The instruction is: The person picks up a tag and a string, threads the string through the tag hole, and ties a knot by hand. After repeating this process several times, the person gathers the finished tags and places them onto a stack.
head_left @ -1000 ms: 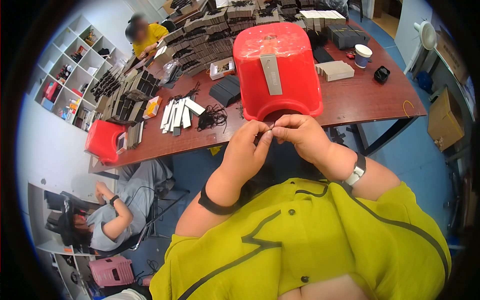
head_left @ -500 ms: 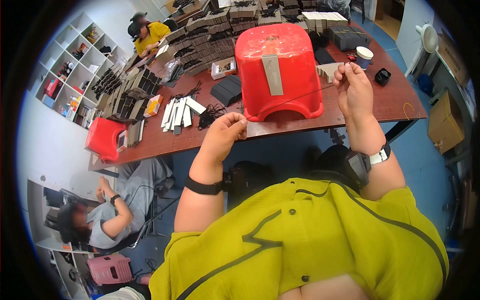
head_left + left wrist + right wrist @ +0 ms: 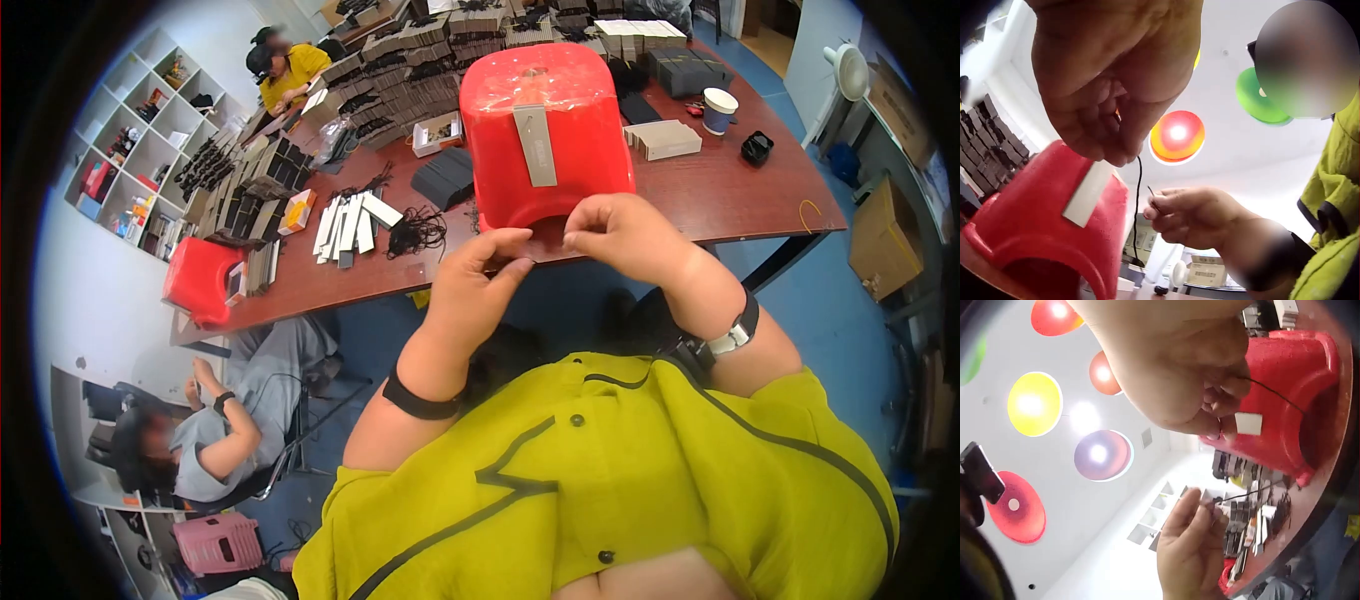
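Both hands are raised in front of a red stool [image 3: 595, 110] on the table, a short gap between them. The left hand [image 3: 470, 295] pinches a thin black cord [image 3: 1139, 200], which hangs from its fingertips in the left wrist view. Thumb and fingers of the right hand [image 3: 635, 240] pinch cord too; a short end sticks up there, and a length [image 3: 1272, 392] trails off in the right wrist view. The cord is too fine to trace in the head view. A grey strip [image 3: 535, 145] lies against the stool.
On the brown table [image 3: 740, 195] are white strips [image 3: 345, 225], a black cord heap [image 3: 418, 230], dark stacked pieces [image 3: 443, 178], a pale box [image 3: 665, 140] and a paper cup [image 3: 718, 110]. Two people sit to the left, beyond a smaller red stool [image 3: 200, 280].
Close together at first, the hands drew wide apart with the cord stretched between them, then came back near each other. The right hand moved down and left, the left hand slightly right.
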The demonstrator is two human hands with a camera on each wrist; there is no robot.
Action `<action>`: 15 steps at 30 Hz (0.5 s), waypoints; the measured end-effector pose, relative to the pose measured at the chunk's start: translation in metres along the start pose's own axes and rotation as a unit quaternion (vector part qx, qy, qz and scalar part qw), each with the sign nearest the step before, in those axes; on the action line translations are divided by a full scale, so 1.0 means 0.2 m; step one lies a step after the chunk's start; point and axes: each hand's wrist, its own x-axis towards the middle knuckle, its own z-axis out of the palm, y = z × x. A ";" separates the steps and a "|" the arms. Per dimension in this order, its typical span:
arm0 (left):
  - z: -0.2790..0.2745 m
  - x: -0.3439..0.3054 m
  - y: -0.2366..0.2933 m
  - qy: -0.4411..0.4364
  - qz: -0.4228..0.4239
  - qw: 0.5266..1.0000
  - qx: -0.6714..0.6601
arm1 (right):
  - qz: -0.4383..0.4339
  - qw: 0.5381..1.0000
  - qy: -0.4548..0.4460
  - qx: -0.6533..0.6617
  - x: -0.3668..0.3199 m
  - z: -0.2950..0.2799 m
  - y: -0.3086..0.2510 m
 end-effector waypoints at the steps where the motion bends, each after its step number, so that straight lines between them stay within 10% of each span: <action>1: 0.02 -0.01 -0.02 -0.004 -0.005 1.000 -0.006 | 0.019 1.000 -0.018 -0.005 -0.01 0.02 0.00; 15: 0.01 0.01 -0.04 -0.096 -0.145 0.983 0.059 | 0.038 0.990 -0.116 -0.075 -0.04 0.10 -0.05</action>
